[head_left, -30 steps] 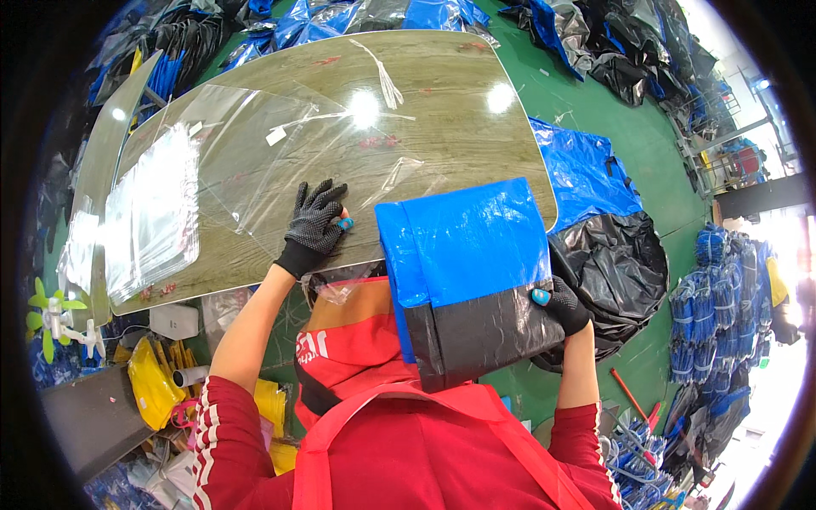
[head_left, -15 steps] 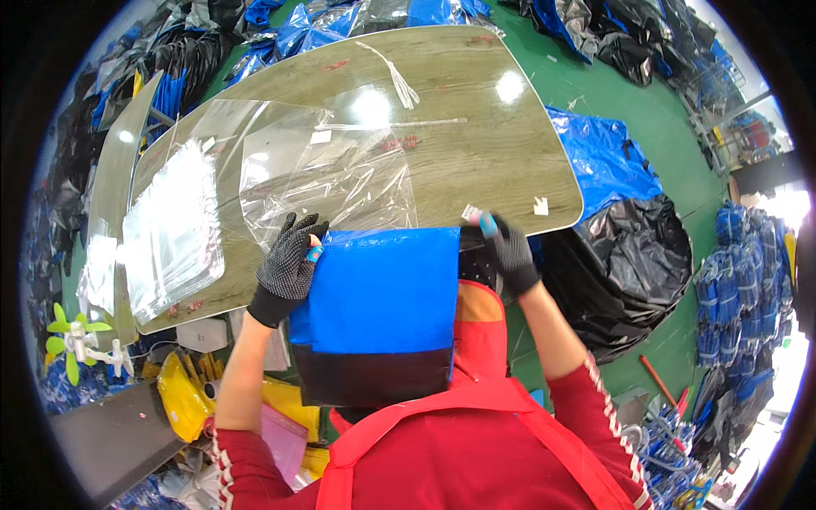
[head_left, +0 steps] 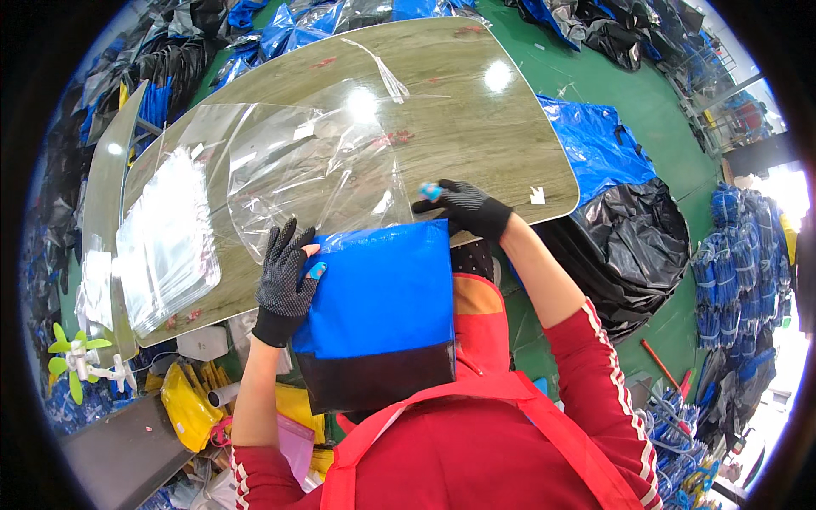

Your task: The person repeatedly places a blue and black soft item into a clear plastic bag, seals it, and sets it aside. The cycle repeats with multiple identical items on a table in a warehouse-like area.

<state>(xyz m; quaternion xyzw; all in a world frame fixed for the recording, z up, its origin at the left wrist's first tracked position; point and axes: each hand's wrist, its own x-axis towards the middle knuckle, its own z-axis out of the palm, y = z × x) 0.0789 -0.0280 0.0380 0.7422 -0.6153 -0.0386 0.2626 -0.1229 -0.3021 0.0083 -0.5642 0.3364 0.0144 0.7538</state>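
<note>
In front of me, at the table's near edge, a flat folded blue sheet piece with a black lower band (head_left: 378,289) rests against my body. My left hand (head_left: 287,285), in a black dotted glove with bare fingertips, lies along its left edge. Its fingers are stretched and the thumb, with blue tape, touches the blue face. My right hand (head_left: 467,210), gloved alike, hovers over the table edge by the piece's upper right corner, fingers apart, one tip wrapped in light blue. A clear plastic bag (head_left: 314,183) lies crumpled on the table, its near edge at the piece's top edge.
The wood-patterned table (head_left: 476,110) bears a stack of clear bags (head_left: 170,238) at left and a bundle of white ties (head_left: 387,75). A black-and-blue heap (head_left: 625,255) stands right of it. A small green fan (head_left: 76,357) and yellow bags (head_left: 187,406) are at lower left.
My right hand has moved left and up from beside the piece to over the table edge. My left hand has slid slightly down, its fingers more spread. The clear bag's folds have shifted.
</note>
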